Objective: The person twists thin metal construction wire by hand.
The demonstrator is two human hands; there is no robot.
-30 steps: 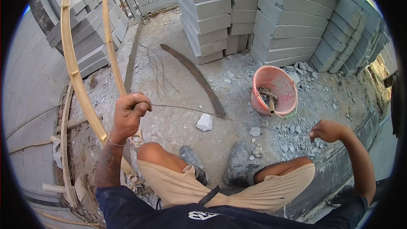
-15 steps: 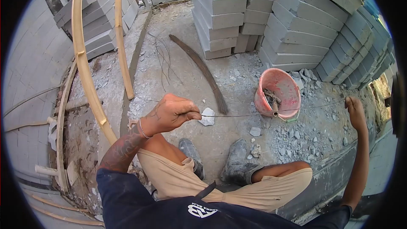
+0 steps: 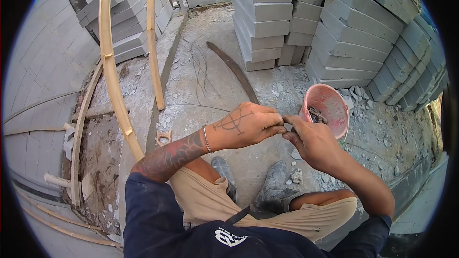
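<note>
My left hand (image 3: 248, 124) is closed in a pinch in front of my knees, with a thin wire (image 3: 205, 106) trailing from it to the left. Touching its fingertips is my right hand (image 3: 313, 145), also pinched closed; the bit of wire between the fingers is mostly hidden. Just beyond the right hand stands a red plastic bucket (image 3: 330, 99) with dark pieces inside, partly covered by that hand. Behind the left hand, a long dark bundle of wires (image 3: 234, 69) lies on the concrete floor.
Stacks of grey blocks (image 3: 267, 14) stand ahead and to the right. Long wooden strips (image 3: 114, 76) lean at the left, near a saw-like handle (image 3: 163, 137). Several loose wires (image 3: 201, 64) and broken rubble (image 3: 356, 100) lie on the floor. My boots (image 3: 272, 181) are below.
My right hand has come in from the far right to meet my left hand, which has moved right. The wire is no longer stretched between them. The view has shifted slightly.
</note>
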